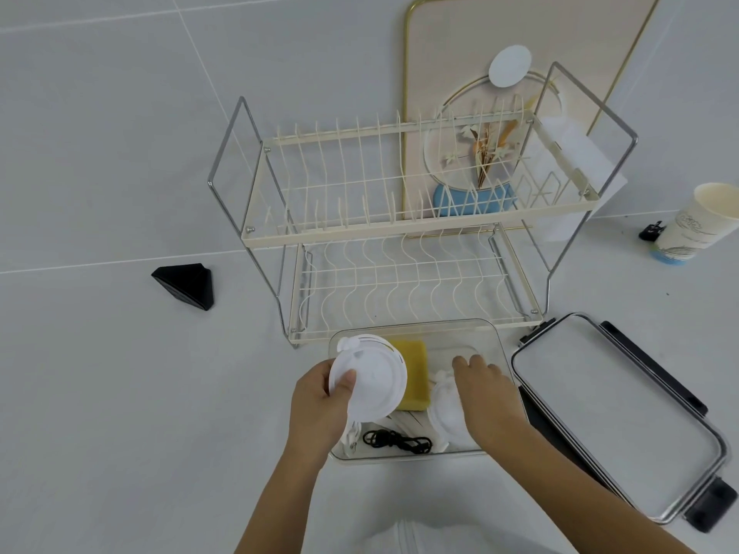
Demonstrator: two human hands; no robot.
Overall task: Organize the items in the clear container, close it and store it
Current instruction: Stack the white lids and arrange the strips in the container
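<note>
A clear container (490, 333) stands open on the white surface in front of the dish rack. My left hand (320, 409) holds a white round lid (374, 381) tilted over the container's left part. My right hand (484, 397) reaches into the container's right side, palm down over another white round lid (444, 409); whether it grips that lid is hidden. A yellow sponge (414, 369) lies inside behind the held lid. A coiled black cable (396, 439) rests near the container's front wall. The container's clear lid (616, 413) with black clasps lies to the right.
A cream two-tier dish rack (400, 233) stands just behind the container. A black triangular object (186, 285) sits to the left. A paper cup (696, 225) and a small black clip (652, 230) are at the right. A framed board (520, 74) leans behind the rack.
</note>
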